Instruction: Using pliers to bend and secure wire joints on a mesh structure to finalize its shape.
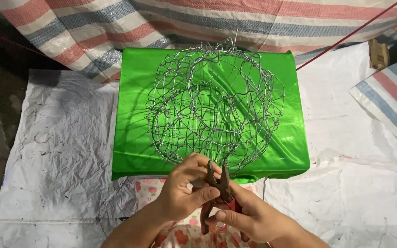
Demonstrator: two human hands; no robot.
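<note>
At your far left lies the crumpled white sheet (60, 151), spread over the dark ground, with a striped tarpaulin (116, 27) in red, blue and white bunched along its top edge; moving in, the green satin-covered block (138, 151) sits in the middle of the sheet, and on it rests the tangled wire basket (214, 101), a rounded cage of thin silver wire whose near rim hangs over the block's front edge; just below that rim your left hand (184, 188) is curled, its thumb and fingers closed around the pliers (219, 188) near their head; the pliers stand almost upright, rusty jaws pointing up at the basket's lower edge and slightly parted, red handles running down; your right hand (249, 216) grips those handles from below, fingers wrapped round them, touching your left hand; under both hands shows a flowered cloth (184, 232); at the far right a red cord (350, 36) slants across more white sheeting.
</note>
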